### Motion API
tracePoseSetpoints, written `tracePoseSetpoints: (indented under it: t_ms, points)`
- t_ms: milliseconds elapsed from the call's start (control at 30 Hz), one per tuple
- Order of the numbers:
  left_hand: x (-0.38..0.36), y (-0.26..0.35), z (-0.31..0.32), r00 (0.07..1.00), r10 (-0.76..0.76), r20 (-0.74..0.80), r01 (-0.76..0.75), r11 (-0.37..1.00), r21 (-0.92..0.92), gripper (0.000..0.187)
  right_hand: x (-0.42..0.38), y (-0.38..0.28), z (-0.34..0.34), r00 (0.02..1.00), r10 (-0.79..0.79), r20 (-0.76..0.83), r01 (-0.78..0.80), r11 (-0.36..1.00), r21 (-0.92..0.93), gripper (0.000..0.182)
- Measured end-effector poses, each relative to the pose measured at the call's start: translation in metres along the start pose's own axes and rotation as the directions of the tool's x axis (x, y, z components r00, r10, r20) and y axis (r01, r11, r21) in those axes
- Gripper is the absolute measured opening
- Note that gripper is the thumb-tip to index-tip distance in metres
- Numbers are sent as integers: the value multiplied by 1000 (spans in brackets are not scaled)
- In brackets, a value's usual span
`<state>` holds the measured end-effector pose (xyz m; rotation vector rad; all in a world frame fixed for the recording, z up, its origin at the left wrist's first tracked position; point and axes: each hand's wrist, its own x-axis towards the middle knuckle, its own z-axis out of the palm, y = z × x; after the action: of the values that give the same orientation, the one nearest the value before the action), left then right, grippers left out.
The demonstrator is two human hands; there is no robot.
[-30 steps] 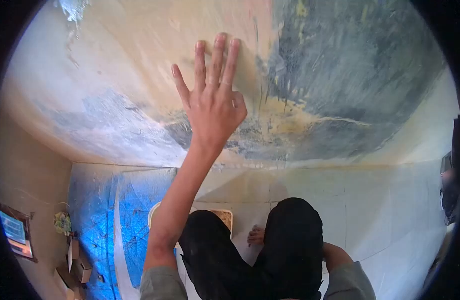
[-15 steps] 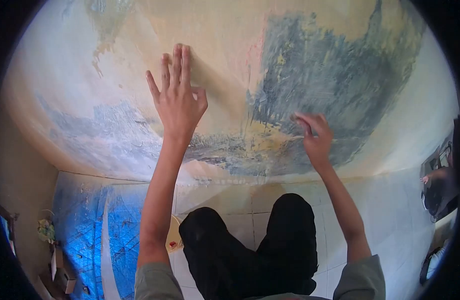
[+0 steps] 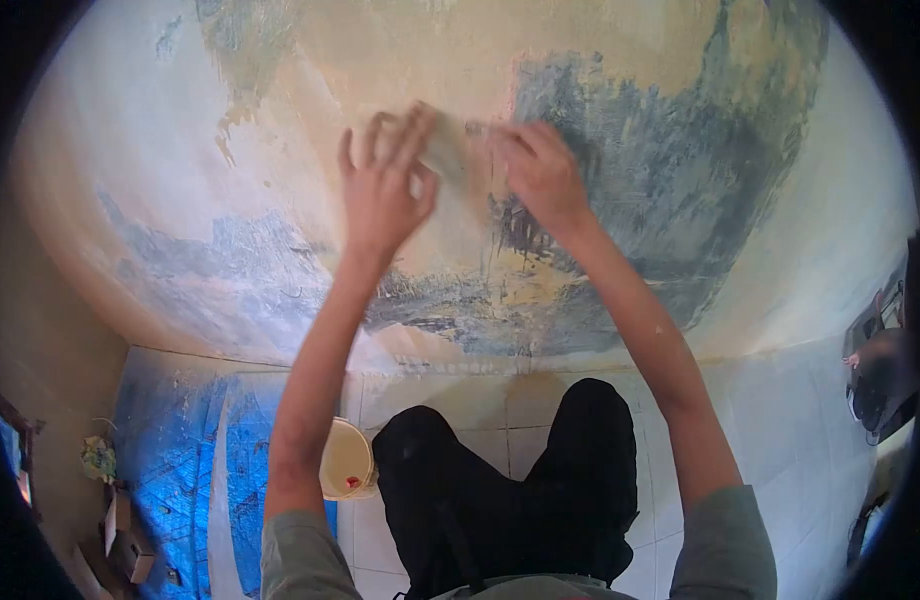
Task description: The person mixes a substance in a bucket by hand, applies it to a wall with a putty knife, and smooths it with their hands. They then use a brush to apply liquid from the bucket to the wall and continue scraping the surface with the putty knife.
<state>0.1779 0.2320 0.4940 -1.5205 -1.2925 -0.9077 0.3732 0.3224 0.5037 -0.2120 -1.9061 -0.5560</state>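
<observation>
My left hand (image 3: pixel 385 190) is at the beige part of the painted wall (image 3: pixel 330 60), its fingers apart and bent, slightly blurred, with nothing visible in it. Just to its right, my right hand (image 3: pixel 545 175) pinches a small object (image 3: pixel 475 128) whose shape is blurred; I cannot make out what it is. That hand lies at the left edge of a dark grey-blue patch (image 3: pixel 670 170) on the wall. Grey and yellowish smears run across the wall's lower part, below both hands.
A blue sheet (image 3: pixel 170 440) covers floor at the lower left. Beside my left forearm stands a cream bucket (image 3: pixel 347 460). Cardboard boxes (image 3: pixel 130 540) lie at the far lower left. Another person (image 3: pixel 880 375) is partly visible at the right edge.
My right hand has moved up and left, nearer my left hand. My left hand has shifted slightly right and its fingers have bent. More of the bucket shows.
</observation>
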Motion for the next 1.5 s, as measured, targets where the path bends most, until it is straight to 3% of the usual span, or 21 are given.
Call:
tracePoseSetpoints:
  t_ms: [33,67,133,167,233,267,333,433,567,667,733,833,933,1067,1133,1233,1333,1433,1500]
  points:
    - [7,-17,1,997,4,-72,-7,999,-44,62,4,4,0,997,12,-72,-14,999,-33,34]
    - [17,-33,3,964,-6,-267,0,1000,-21,59,3,1,3,998,11,-67,-14,999,-31,34]
    - [39,-60,-7,934,-99,-344,67,992,-104,62,1,-8,15,987,-137,83,137,991,2,28]
    - [47,-75,-8,935,-95,-342,64,993,-100,62,-4,-8,20,988,-135,79,135,991,5,28]
    - [60,-106,-8,919,15,-394,-38,998,-52,65,-10,-6,30,905,-387,179,396,918,-16,24]
    - [63,-119,-6,918,17,-397,-39,998,-48,65,-1,-2,23,904,-390,175,399,917,-17,24]
    - [64,-133,1,923,69,-379,-125,984,-127,67,17,13,8,983,-181,-2,181,981,-66,13]
    - [58,-139,8,915,75,-396,-139,981,-135,67,2,-1,17,947,-309,86,318,940,-124,15]
    - [57,-138,9,914,80,-397,-144,980,-136,66,12,17,2,962,-264,64,271,949,-160,19]
    - [56,-134,2,901,117,-418,-186,974,-128,65,18,22,-3,980,-197,7,190,936,-298,24]
    - [55,-136,-4,959,23,-283,-72,983,-167,64,16,17,-5,964,-265,-5,246,904,-351,32]
    - [55,-131,-6,966,-27,-257,-18,985,-174,72,8,14,-2,976,-216,-19,195,912,-362,39]
    - [56,-134,-8,963,-6,-268,-40,986,-164,71,10,28,2,960,-267,-82,223,910,-349,44]
    - [55,-135,-3,960,1,-280,-45,987,-153,72,4,21,-1,979,-200,-47,176,934,-312,40]
    - [56,-138,0,945,33,-326,-81,988,-134,73,-8,12,3,952,-281,125,301,934,-192,33]
    - [55,-134,-4,953,10,-303,-57,988,-146,73,-6,26,10,897,-411,164,440,867,-234,26]
    - [54,-135,0,951,8,-310,-49,991,-124,73,25,30,-8,934,-347,86,356,877,-324,23]
    - [54,-135,0,951,2,-310,-41,992,-120,72,14,27,0,906,-401,137,424,865,-270,22]
    - [54,-139,4,946,14,-324,-50,993,-104,71,5,20,2,906,-407,114,421,846,-326,22]
